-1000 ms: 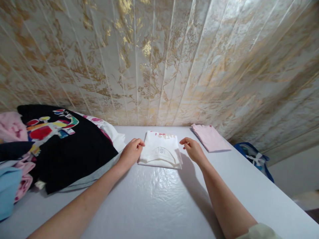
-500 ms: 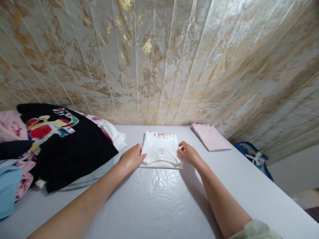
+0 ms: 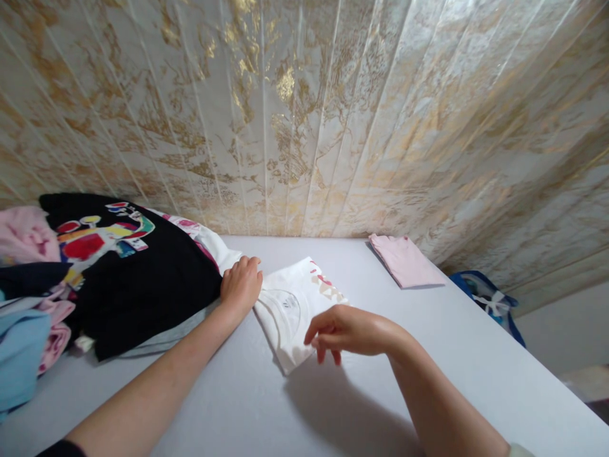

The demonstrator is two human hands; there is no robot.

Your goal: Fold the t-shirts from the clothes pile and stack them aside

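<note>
A folded white shirt (image 3: 291,303) with a red print lies turned at an angle on the grey table (image 3: 266,412). My left hand (image 3: 242,285) rests at its far left corner, fingers curled onto the cloth. My right hand (image 3: 349,330) is at the shirt's near right edge, with fingers bent down and pinched on the fabric. Both forearms reach in from the bottom of the view.
A folded pink shirt (image 3: 405,260) lies at the back right by the marbled wall. A black shirt with a colourful print (image 3: 137,279) tops a heap at the left, beside pink (image 3: 23,233) and light blue (image 3: 19,358) clothes. A blue bag (image 3: 485,298) sits past the table's right edge.
The white shirt has been turned clockwise and drawn nearer and slightly left. My right hand came toward me along its edge, and my left hand shifted left to its corner.
</note>
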